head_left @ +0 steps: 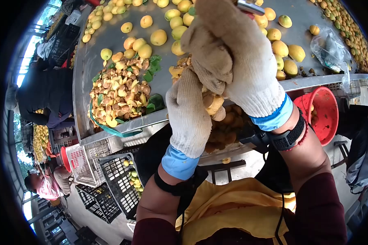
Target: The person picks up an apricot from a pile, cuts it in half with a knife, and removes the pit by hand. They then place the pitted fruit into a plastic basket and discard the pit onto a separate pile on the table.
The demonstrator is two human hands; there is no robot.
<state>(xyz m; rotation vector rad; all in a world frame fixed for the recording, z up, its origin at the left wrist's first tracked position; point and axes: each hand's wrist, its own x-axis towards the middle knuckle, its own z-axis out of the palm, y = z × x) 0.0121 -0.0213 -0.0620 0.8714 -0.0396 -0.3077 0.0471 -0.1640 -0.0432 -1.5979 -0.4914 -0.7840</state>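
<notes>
A big heap of cut bits point(118, 94) is done. Right of it, the left hand point(189, 112) grips a fruit point(214, 104), and the right hand point(237, 57) grips a metal tool point(251, 7). Behind the heap, many whole fruits point(158, 37) wait.

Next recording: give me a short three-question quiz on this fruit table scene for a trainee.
1. True or false: the left hand and the right hand both wear white knitted gloves.
2. What colour is the bucket beside the metal table? A) green B) red C) white
3. Fill in the blank: the metal tool sticks out of the top of the ____ hand.

Key: 1 true; 2 B; 3 right.
</notes>
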